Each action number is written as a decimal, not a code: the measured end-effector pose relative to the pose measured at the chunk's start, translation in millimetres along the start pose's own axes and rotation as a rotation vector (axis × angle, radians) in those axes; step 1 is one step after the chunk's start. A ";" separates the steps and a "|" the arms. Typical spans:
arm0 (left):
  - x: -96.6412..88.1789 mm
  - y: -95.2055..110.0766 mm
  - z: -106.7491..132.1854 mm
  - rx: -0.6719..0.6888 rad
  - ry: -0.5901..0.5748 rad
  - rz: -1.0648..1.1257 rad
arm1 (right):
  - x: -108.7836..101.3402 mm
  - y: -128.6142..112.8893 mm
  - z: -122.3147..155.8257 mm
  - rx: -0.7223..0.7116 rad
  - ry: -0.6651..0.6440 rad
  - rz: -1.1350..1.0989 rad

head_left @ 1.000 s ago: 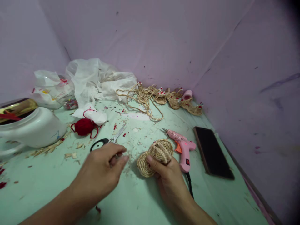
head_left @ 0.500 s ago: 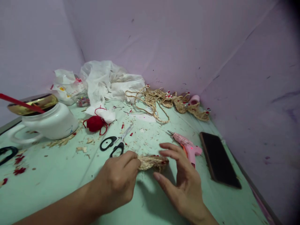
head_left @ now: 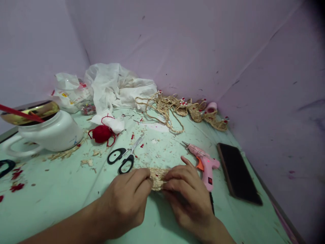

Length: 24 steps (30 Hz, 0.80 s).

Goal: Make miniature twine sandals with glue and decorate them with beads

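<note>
A small flat piece woven from jute cord (head_left: 157, 178) lies on the pale green table (head_left: 50, 203) between my two hands. My left hand (head_left: 125, 201) is closed, pinching its left end. My right hand (head_left: 189, 196) is closed over its right end, fingers curled down on it. Most of the woven piece is hidden under my fingers. Black-handled scissors (head_left: 122, 159) lie just beyond my left hand. A pink glue gun (head_left: 204, 164) rests right beside my right hand.
A dark phone (head_left: 237, 173) lies at the right. A white jar with a gold lid (head_left: 43, 130) stands at the left, a red yarn ball (head_left: 101, 134) beside it. White plastic bags (head_left: 111, 88), loose jute cord (head_left: 162, 108) and small woven jute pieces (head_left: 203, 115) sit along the back wall.
My right hand set the woven piece flat on the table, opened above it, then came down and closed on its right end. My left hand moved in and pinched the left end.
</note>
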<state>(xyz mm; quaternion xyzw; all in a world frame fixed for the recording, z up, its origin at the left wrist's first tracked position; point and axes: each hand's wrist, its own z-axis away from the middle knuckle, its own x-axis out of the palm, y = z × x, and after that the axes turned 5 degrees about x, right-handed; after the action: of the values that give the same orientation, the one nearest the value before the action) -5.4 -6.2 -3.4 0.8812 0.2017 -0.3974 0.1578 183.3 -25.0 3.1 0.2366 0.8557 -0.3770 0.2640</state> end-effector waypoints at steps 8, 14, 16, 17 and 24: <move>-15.5 8.0 -10.6 -0.123 -0.141 0.328 | 4.1 0.9 4.3 -0.114 0.029 -0.065; -20.8 -2.5 -19.2 -0.278 -0.357 0.558 | 0.3 5.6 7.6 -0.133 -0.116 -0.204; -19.7 -6.0 -20.5 -0.275 -0.393 0.607 | 0.4 5.4 6.0 -0.121 -0.097 -0.215; -19.6 -7.4 -21.3 -0.279 -0.413 0.631 | 0.7 5.0 4.6 -0.121 -0.089 -0.220; -24.7 -15.5 -32.0 -0.329 -0.631 0.716 | 2.4 2.4 -4.9 -0.116 -0.125 -0.162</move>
<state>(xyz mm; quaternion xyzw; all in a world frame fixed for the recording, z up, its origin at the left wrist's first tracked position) -7.3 15.6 33.9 0.6956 -0.1110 -0.5281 0.4743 181.6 -19.3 3.2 0.1271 0.8742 -0.3608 0.2990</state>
